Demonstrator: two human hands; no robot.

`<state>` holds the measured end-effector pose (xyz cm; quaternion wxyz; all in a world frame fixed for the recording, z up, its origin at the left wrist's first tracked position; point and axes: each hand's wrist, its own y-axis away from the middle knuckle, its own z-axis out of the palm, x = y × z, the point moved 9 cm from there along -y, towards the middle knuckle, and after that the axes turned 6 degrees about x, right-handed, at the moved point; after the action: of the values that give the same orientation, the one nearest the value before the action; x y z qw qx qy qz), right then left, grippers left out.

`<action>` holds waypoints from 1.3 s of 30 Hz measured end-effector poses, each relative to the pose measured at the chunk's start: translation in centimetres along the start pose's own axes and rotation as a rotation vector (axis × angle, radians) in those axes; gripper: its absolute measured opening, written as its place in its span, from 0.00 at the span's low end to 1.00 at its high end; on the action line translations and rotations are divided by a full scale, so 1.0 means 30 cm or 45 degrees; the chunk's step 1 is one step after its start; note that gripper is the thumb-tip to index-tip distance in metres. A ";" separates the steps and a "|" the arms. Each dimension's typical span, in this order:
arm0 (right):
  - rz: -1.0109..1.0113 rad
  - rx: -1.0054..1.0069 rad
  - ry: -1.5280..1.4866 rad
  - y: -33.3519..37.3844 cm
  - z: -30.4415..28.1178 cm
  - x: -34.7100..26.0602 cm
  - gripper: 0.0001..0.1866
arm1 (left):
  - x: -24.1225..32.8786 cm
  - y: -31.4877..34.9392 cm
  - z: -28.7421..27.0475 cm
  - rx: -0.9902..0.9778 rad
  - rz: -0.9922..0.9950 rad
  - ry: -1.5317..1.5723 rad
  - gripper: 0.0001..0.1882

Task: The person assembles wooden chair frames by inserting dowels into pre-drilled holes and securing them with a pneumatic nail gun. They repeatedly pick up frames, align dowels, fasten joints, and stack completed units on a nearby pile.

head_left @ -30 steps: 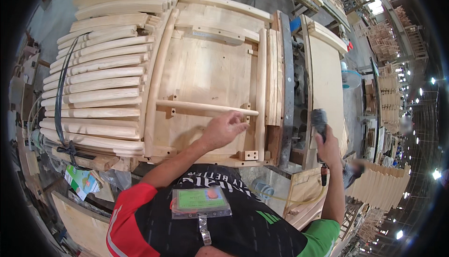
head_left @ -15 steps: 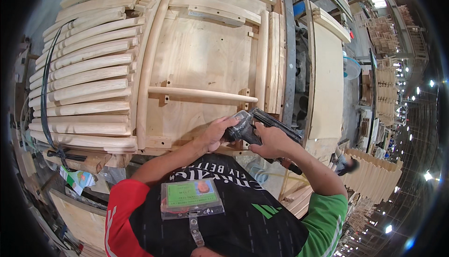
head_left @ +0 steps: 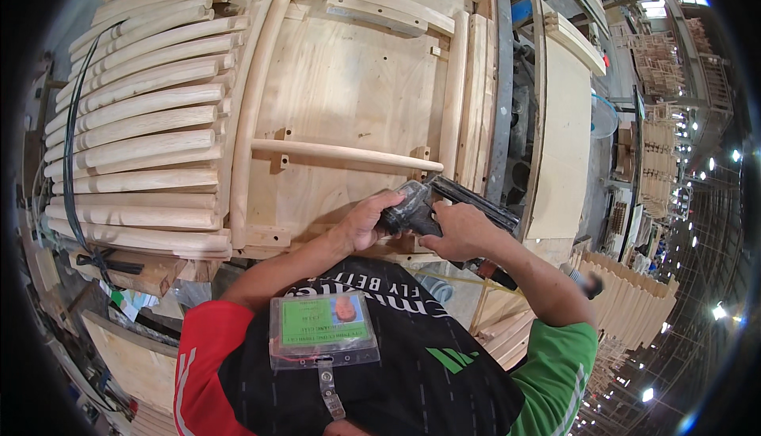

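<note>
A dark, worn nail gun [head_left: 414, 208] is held in both hands over the near edge of a pale wooden jig board [head_left: 349, 91]. My left hand [head_left: 369, 219] grips the gun's rounded head, thumb on top. My right hand [head_left: 460, 230] wraps round its handle, and a hose fitting [head_left: 495, 275] trails below it. The gun's long magazine [head_left: 476, 202] points away to the right. Just beyond the gun, a round wooden rail [head_left: 349, 154] lies across the board between two long posts; its right end is close to the gun's nose.
Curved wooden pieces [head_left: 135, 131] are stacked at the left, bound by a black strap [head_left: 71, 135]. A grey metal edge [head_left: 502, 95] runs along the right of the board. Beyond it stands another panel [head_left: 559, 127]. Another person [head_left: 587, 281] is at the far right.
The nail gun has shifted slightly up and to the right with both hands, nearer the rail's right end. The view has also moved a little.
</note>
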<state>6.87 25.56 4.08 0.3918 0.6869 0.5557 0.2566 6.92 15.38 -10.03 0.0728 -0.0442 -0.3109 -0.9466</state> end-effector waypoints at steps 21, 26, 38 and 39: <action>-1.322 0.603 1.039 -0.127 -0.163 -0.631 0.32 | 0.286 0.352 -0.226 0.440 1.024 0.321 0.29; -1.260 0.379 1.290 -0.185 -0.189 -0.749 0.28 | 0.332 0.363 -0.265 0.485 1.095 0.511 0.30; -1.275 0.276 1.388 -0.204 -0.256 -0.836 0.18 | 0.370 0.344 -0.293 0.459 1.132 0.689 0.29; -1.276 0.271 1.377 -0.212 -0.258 -0.837 0.17 | 0.367 0.343 -0.286 0.488 1.119 0.689 0.30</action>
<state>-9.11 3.78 5.27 0.0652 0.1634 0.9394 0.2941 -2.56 0.87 -9.51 0.5454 0.0891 -0.4003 -0.7310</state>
